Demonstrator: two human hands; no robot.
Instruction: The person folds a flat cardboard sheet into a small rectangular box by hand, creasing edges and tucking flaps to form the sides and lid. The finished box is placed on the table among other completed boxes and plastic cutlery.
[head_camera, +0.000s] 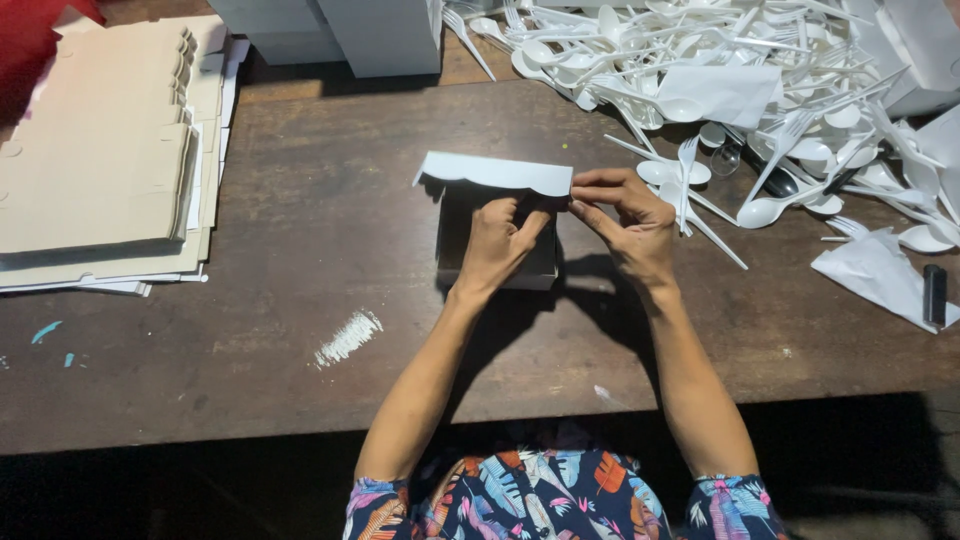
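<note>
view from above of a person's two bare forearms reaching over a dark wooden table (300, 230). at the middle of the table sits a small white cardboard box (497, 222), its lid flap with a scalloped edge (497, 172) raised and pointing away from the person. the left hand (497, 245) rests on top of the box, fingers curled downward and thumb stretched up toward the flap, pressing on the box; whether the fingertips grip anything inside cannot be told. the right hand (630, 222) sits just beside the box's right edge, its thumb and forefinger closed in a pinch on the right end of the flap, the other fingers loosely bent behind.

to the right and far side, touching nothing in the hands, lies a large loose heap of white plastic spoons and forks (720, 80), with a few white paper sheets (880, 272) among and beside it. at the far left is a stack of flat, unfolded cardboard blanks (100, 160). upright white boxes (360, 35) stand at the top edge. a white paint smear (348, 337) marks the table near the left forearm.
</note>
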